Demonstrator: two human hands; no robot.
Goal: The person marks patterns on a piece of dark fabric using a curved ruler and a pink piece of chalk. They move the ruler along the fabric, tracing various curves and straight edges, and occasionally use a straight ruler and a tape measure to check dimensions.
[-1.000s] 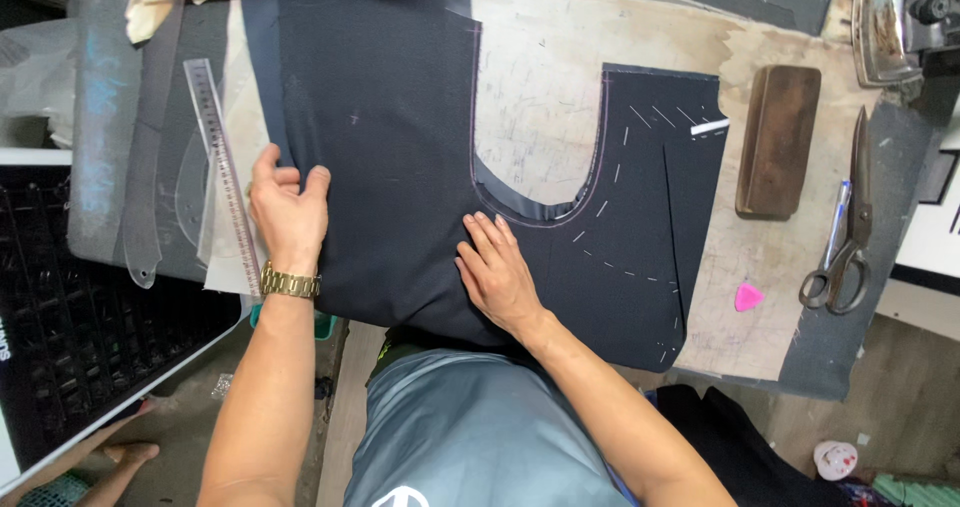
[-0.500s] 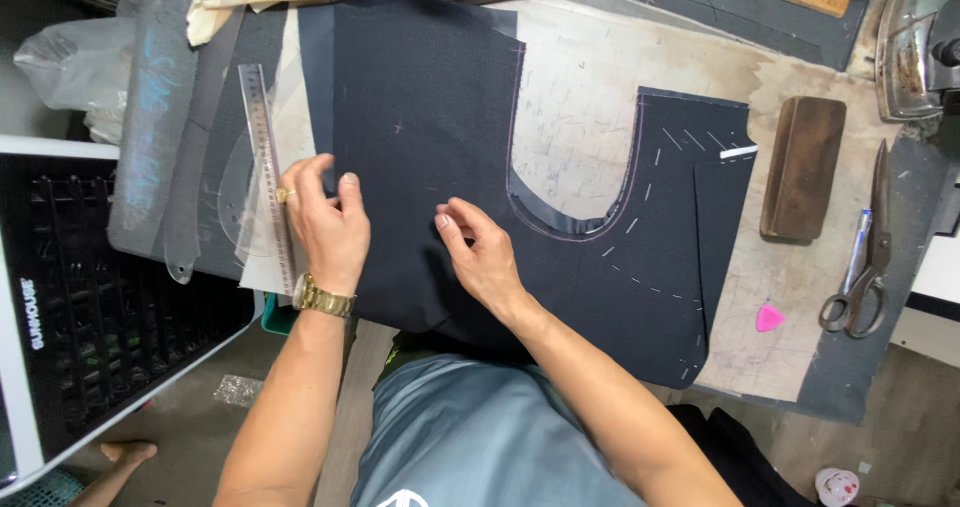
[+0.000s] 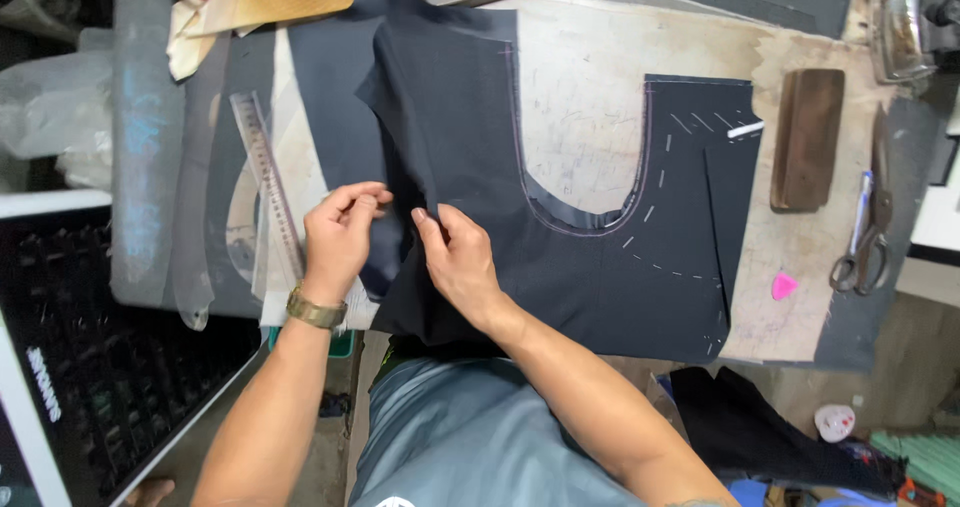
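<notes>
A dark navy cut fabric piece (image 3: 560,267) with a deep curved cut-out and white chalk marks lies on the worn work table (image 3: 580,117). My left hand (image 3: 340,237) pinches the fabric's left edge and lifts it, so that side stands up in a fold. My right hand (image 3: 455,257) grips the same raised edge just to the right, fingers closed on the cloth. A gold watch sits on my left wrist.
A clear plastic ruler (image 3: 265,182) and a curved template lie left of my hands. To the right are a brown wooden block (image 3: 808,137), scissors (image 3: 865,232), a pink chalk piece (image 3: 782,286) and a white chalk stick (image 3: 745,129). An iron (image 3: 910,17) stands at the far right corner.
Both hands went from lying flat on the cloth to pinching its left edge and lifting it into a fold. The view has shifted so the table appears further right.
</notes>
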